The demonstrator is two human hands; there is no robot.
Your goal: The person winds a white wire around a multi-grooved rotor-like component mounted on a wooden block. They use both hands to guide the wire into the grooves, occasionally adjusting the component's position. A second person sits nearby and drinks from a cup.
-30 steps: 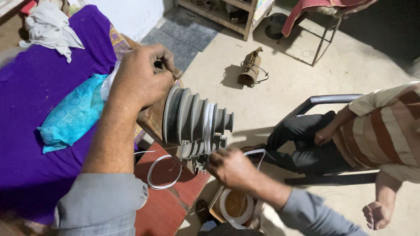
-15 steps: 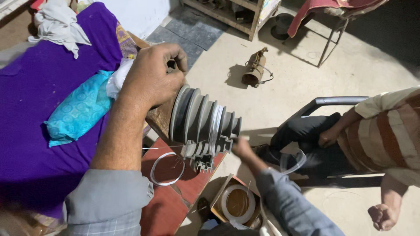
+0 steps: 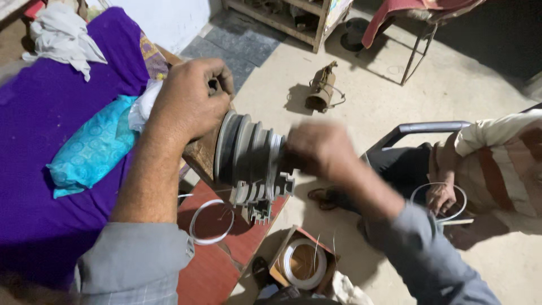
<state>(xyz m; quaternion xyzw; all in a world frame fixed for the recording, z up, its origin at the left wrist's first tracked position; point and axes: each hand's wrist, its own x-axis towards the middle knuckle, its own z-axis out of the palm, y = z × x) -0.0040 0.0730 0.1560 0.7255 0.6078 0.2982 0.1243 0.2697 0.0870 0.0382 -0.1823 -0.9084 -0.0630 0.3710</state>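
Left hand [image 3: 189, 101] fisted, knuckles up, forearm raised; right hand [image 3: 319, 149] blurred, seemingly curled, arm reaching inward

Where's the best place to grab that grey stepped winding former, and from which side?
Probably by the narrow outer end of the grey stepped winding former, coming from the open floor side, where the right hand is. The steps taper that way, so the small end fits a palm; the left hand crowds the wide end.

A purple cloth [image 3: 51, 169] is spread at the left. On it a turquoise packet [image 3: 90, 149] is laid, and a white rag [image 3: 59, 36] is bunched at its far end. Well right of the cloth, a brown cylindrical object [image 3: 320, 89] is seen on the concrete floor [image 3: 463, 90].
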